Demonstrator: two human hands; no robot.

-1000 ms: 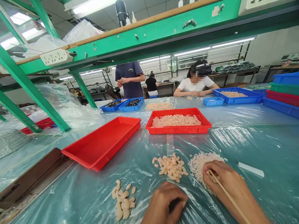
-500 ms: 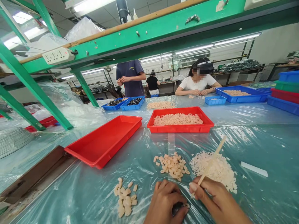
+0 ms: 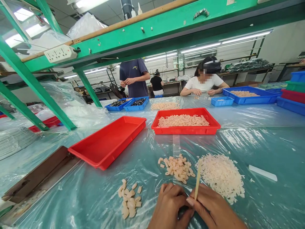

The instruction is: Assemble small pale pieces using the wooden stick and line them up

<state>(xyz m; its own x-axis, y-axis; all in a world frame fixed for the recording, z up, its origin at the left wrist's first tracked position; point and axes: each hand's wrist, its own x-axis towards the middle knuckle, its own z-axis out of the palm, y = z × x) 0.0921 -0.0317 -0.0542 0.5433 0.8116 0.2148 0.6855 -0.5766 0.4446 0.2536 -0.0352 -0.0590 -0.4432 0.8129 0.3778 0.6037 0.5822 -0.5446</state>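
My right hand (image 3: 211,203) pinches a thin pale stick (image 3: 198,179), which stands nearly upright above the fingers. Beside it and touching it, my left hand (image 3: 170,206) is curled, thumb and fingers together; whatever is between them is hidden. Just beyond my hands lies a pile of small peach-coloured pieces (image 3: 179,168). Right of that spreads a larger heap of small white bits (image 3: 222,176). A smaller group of peach pieces (image 3: 130,200) rests on the plastic sheet left of my left hand.
A red tray with nothing in it (image 3: 102,163) stands at left, and a red tray of peach pieces (image 3: 186,130) behind the piles. A white strip (image 3: 262,172) lies at right. Green shelving (image 3: 114,47) crosses overhead. Across the table are co-workers (image 3: 134,76) and blue trays (image 3: 254,99).
My right hand has moved left against my left hand, and the stick has swung from a rightward slant to nearly upright. The small piece seen at my left fingertips is now hidden.
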